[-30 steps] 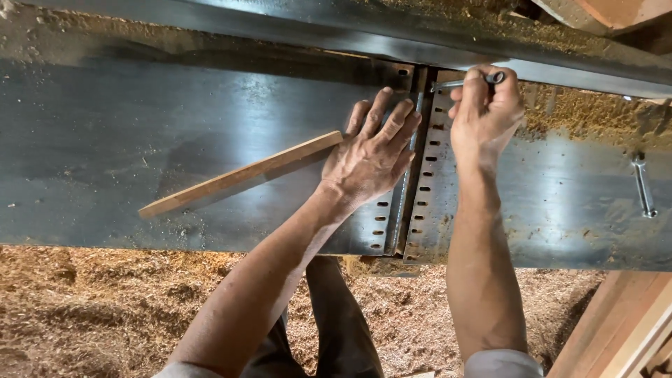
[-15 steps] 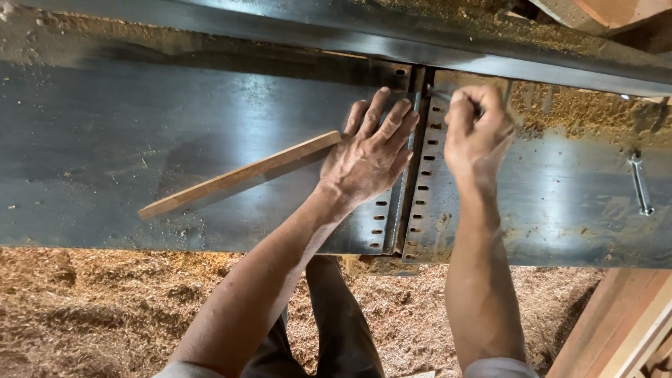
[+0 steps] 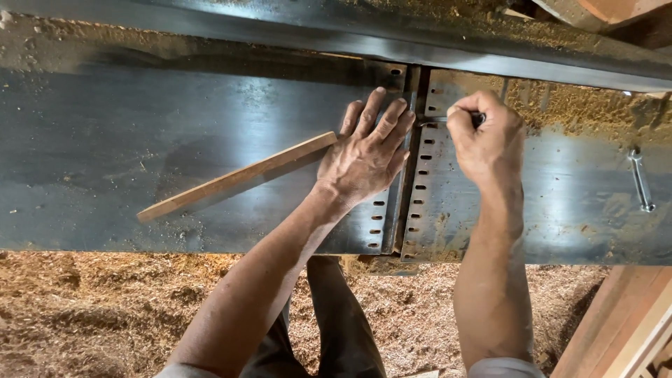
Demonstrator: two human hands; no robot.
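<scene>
Wrench (image 3: 640, 180) lying on table far right; sawdust (image 3: 84, 315) covering floor below; wooden boards (image 3: 630, 329) bottom right.

Sharp, evenly lit; soft glare, perhaps overhead.

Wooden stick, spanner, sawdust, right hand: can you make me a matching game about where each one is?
Things:
1. wooden stick
2. spanner
3. sawdust
4. right hand

Places:
A. on the floor below the metal table
B. lying alone at the table's far right
C. closed around a small dark tool by the row of slots
D. pinned at one end under the flat left hand

Pairs: 1-D, 2-B, 3-A, 4-C
</scene>
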